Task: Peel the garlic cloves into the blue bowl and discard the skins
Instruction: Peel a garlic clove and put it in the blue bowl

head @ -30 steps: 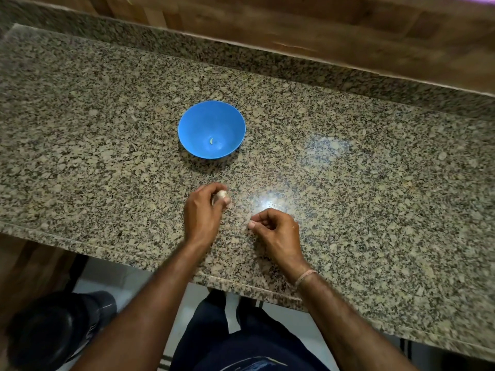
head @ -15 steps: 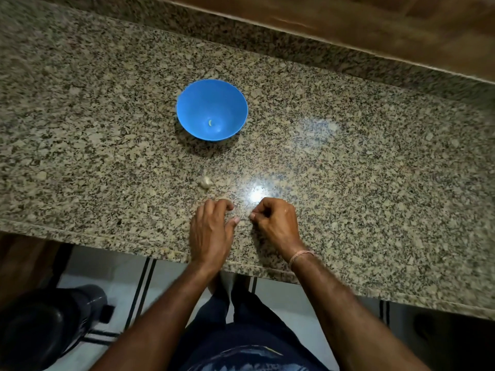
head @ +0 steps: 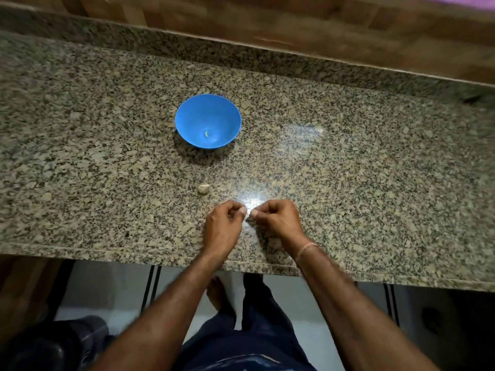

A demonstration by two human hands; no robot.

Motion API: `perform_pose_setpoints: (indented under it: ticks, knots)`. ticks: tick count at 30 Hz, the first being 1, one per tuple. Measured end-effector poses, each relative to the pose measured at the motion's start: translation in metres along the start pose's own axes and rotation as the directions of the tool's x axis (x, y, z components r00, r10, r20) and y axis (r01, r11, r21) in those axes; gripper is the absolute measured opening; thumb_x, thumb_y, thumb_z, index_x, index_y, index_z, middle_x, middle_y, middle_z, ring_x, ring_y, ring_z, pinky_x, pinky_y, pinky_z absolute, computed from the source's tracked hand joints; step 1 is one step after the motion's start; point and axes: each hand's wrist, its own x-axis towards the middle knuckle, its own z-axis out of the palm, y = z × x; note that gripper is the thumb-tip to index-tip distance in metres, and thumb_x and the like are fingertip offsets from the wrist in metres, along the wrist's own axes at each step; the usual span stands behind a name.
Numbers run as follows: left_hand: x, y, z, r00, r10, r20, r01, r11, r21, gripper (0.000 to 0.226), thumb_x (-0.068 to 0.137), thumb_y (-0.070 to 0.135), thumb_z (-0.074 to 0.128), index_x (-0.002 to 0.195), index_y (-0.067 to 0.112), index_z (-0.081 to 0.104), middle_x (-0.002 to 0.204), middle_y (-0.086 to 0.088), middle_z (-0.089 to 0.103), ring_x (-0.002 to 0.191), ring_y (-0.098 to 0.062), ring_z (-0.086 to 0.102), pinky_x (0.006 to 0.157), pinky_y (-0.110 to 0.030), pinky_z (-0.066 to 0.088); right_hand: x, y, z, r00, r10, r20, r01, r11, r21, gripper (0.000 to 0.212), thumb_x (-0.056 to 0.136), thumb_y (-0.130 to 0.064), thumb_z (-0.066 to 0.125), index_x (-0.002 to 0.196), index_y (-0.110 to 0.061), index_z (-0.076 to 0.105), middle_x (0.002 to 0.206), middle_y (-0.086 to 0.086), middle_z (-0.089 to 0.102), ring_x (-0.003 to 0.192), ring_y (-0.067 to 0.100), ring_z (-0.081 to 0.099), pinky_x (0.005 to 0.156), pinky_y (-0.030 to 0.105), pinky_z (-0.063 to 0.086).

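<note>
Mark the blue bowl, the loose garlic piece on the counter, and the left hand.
blue bowl (head: 197, 117): head view, bare inner wall.
garlic piece (head: 203, 189): head view, its middle.
left hand (head: 221, 226): head view, back of the hand.

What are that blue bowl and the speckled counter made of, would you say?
The blue bowl looks like plastic: smooth, even colour, thin rim, soft sheen. The counter looks like polished granite: speckled beige, grey and black grain with a bright glare spot.
</note>
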Motion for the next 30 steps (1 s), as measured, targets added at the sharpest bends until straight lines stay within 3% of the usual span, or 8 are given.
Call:
perform_pose_setpoints:
  ticks: [3, 7, 13, 16, 21, 23, 27, 30]
  knots:
    - [0.000, 0.003, 0.003, 0.997, -0.074, 0.001, 0.072, 0.971, -0.226, 0.008, 0.097, 0.030, 0.072, 0.093, 0.024, 0.073, 0.088, 0.006, 0.075, 0.086, -0.013, 0.072, 0.076, -0.036, 0.062, -0.015, -0.002, 0.006, 0.983, 0.098, 0.153, -0.149, 0.916, 0.371, 0.014, 0.092, -0.004, 0.075, 0.103, 0.004, 0.075, 0.093, 0.018, 0.078, 0.076, 0.022, 0.072, 0.078, 0.039, 0.065]
    - [-0.005, -0.002, 0.000, 0.993, -0.115, 0.039, 0.122, 0.929, -0.350, 0.017, 0.099, 0.030, 0.070, 0.091, 0.016, 0.074, 0.087, 0.000, 0.077, 0.087, -0.019, 0.074, 0.083, -0.041, 0.062, -0.017, -0.001, 0.011, 0.977, 0.138, 0.164, -0.204, 0.833, 0.515, 0.014, 0.093, -0.002, 0.073, 0.106, 0.004, 0.072, 0.093, 0.016, 0.076, 0.076, 0.018, 0.072, 0.070, 0.025, 0.061]
    - [-0.006, 0.009, 0.003, 0.998, -0.051, -0.029, 0.044, 0.978, -0.205, 0.017, 0.098, 0.032, 0.070, 0.087, 0.020, 0.071, 0.083, 0.003, 0.075, 0.082, -0.014, 0.073, 0.075, -0.033, 0.059, -0.021, 0.000, 0.012, 0.993, 0.001, 0.120, -0.029, 0.973, 0.228, 0.027, 0.105, -0.028, 0.061, 0.087, -0.008, 0.064, 0.075, 0.003, 0.059, 0.065, 0.013, 0.055, 0.057, 0.023, 0.052]
    - [0.000, 0.011, 0.006, 0.984, -0.171, 0.051, 0.178, 0.917, -0.357, 0.015, 0.097, 0.025, 0.072, 0.086, 0.014, 0.074, 0.087, -0.005, 0.077, 0.086, -0.020, 0.073, 0.079, -0.036, 0.061, -0.017, 0.002, 0.010, 0.992, -0.113, 0.053, 0.108, 0.991, 0.084, 0.029, 0.104, -0.030, 0.061, 0.081, -0.013, 0.059, 0.076, -0.001, 0.055, 0.067, 0.008, 0.050, 0.062, 0.022, 0.047]
    - [0.006, 0.012, 0.005, 0.889, -0.383, 0.250, 0.457, 0.769, -0.447, 0.020, 0.099, 0.024, 0.070, 0.082, 0.013, 0.072, 0.072, -0.006, 0.061, 0.052, -0.010, 0.046, 0.043, -0.023, 0.035, -0.009, 0.007, 0.007, 0.960, -0.278, -0.002, 0.275, 0.949, -0.156, 0.024, 0.101, -0.026, 0.066, 0.081, -0.013, 0.063, 0.068, -0.008, 0.055, 0.060, -0.001, 0.045, 0.058, 0.014, 0.038]
    - [0.002, 0.016, 0.007, 0.928, -0.326, 0.181, 0.373, 0.804, -0.464, 0.019, 0.099, 0.025, 0.070, 0.086, 0.012, 0.072, 0.074, -0.004, 0.067, 0.054, -0.011, 0.053, 0.047, -0.024, 0.041, -0.010, 0.007, 0.008, 0.962, -0.274, -0.010, 0.269, 0.951, -0.149, 0.027, 0.103, -0.026, 0.064, 0.080, -0.012, 0.062, 0.068, -0.007, 0.054, 0.059, 0.000, 0.044, 0.058, 0.014, 0.039]
    - [-0.002, 0.022, 0.008, 0.990, -0.116, -0.076, 0.096, 0.971, -0.221, 0.020, 0.100, 0.027, 0.069, 0.089, 0.011, 0.072, 0.080, -0.001, 0.073, 0.071, -0.011, 0.068, 0.062, -0.021, 0.052, -0.013, 0.004, 0.013, 0.988, -0.155, 0.008, 0.154, 0.986, 0.058, 0.033, 0.105, -0.031, 0.060, 0.078, -0.012, 0.058, 0.070, -0.005, 0.052, 0.063, 0.003, 0.045, 0.061, 0.019, 0.043]
    - [0.000, 0.019, 0.007, 0.921, -0.347, 0.176, 0.389, 0.801, -0.456, 0.020, 0.101, 0.025, 0.067, 0.089, 0.010, 0.072, 0.070, 0.001, 0.062, 0.054, -0.008, 0.050, 0.048, -0.021, 0.038, -0.009, 0.007, 0.009, 0.926, -0.377, -0.031, 0.363, 0.908, -0.208, 0.027, 0.103, -0.024, 0.064, 0.077, -0.019, 0.056, 0.066, -0.013, 0.048, 0.058, 0.001, 0.042, 0.055, 0.013, 0.035]
